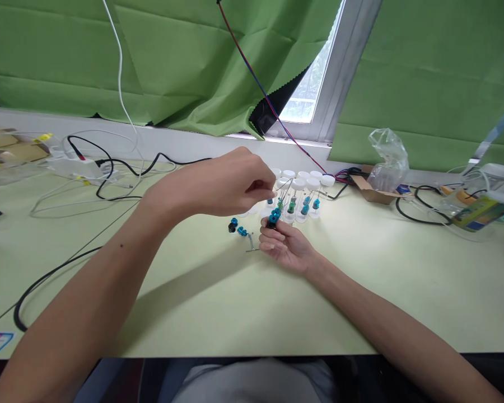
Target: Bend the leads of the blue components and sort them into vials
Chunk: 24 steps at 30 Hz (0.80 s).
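My right hand (pixel 288 246) is closed around a small blue and black part (pixel 274 217), held up above the table. Above it, my left hand (pixel 246 182) bends down from the left with its fingers pinched together. A thin bent rod (pixel 286 187), which looks like a hex key, shows at those fingertips; its lower end is hard to make out. Just left of my right hand lie a blue and black piece (pixel 233 225), another blue piece (pixel 242 230) and some thin metal rods or screws (pixel 252 244).
Several clear containers with white lids (pixel 299 184) stand behind my hands, blue and green pieces inside. A cardboard box with a plastic bag (pixel 386 168) and a labelled tub (pixel 483 215) are at the right. Cables (pixel 109 179) and a white power strip (pixel 78 168) lie left.
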### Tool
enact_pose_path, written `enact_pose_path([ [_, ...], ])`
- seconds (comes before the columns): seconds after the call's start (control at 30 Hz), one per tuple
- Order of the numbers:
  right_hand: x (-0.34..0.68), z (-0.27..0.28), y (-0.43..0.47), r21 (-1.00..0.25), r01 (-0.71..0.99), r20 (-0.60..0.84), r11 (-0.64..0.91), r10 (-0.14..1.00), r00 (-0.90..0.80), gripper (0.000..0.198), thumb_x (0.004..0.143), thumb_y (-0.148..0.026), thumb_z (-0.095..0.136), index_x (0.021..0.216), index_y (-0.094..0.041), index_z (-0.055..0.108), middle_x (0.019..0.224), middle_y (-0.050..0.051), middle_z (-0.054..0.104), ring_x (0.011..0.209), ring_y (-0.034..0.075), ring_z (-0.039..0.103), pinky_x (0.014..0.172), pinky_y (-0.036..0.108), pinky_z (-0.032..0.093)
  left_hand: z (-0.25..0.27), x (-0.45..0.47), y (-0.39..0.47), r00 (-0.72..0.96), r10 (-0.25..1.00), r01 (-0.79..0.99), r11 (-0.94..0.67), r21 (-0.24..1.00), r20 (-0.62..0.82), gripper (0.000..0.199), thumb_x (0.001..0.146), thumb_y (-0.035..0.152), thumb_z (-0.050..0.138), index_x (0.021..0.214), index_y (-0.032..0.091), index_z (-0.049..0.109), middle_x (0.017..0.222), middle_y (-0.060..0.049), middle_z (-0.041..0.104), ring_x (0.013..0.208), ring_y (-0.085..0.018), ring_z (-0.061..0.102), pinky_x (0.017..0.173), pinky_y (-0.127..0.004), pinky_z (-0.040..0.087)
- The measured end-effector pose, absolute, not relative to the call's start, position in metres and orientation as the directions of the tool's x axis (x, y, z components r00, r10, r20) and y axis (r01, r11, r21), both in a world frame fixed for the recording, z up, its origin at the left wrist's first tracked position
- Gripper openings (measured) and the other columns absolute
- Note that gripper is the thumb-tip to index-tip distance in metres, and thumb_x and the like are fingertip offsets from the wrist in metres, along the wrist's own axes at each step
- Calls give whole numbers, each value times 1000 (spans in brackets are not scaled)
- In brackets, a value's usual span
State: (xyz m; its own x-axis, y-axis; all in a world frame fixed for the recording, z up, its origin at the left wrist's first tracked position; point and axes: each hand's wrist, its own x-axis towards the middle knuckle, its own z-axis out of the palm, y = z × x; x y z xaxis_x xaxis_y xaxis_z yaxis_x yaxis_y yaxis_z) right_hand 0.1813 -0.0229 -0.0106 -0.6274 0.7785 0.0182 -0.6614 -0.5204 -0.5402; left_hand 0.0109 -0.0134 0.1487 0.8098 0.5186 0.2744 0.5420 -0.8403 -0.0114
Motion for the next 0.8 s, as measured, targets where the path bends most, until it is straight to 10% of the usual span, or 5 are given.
enact_pose_path([
  [0.8,179,-11,-21,-635,-509,-5,-581,662,-750,64,102,-53,28,50,-19,39,42,-4,34,37,9,27,46,22,40,146,19,-20,854,475,480,-877,32,215,27,89,20,48,63,17,54,59,1,49,55,-10,42,58,-28,27],
])
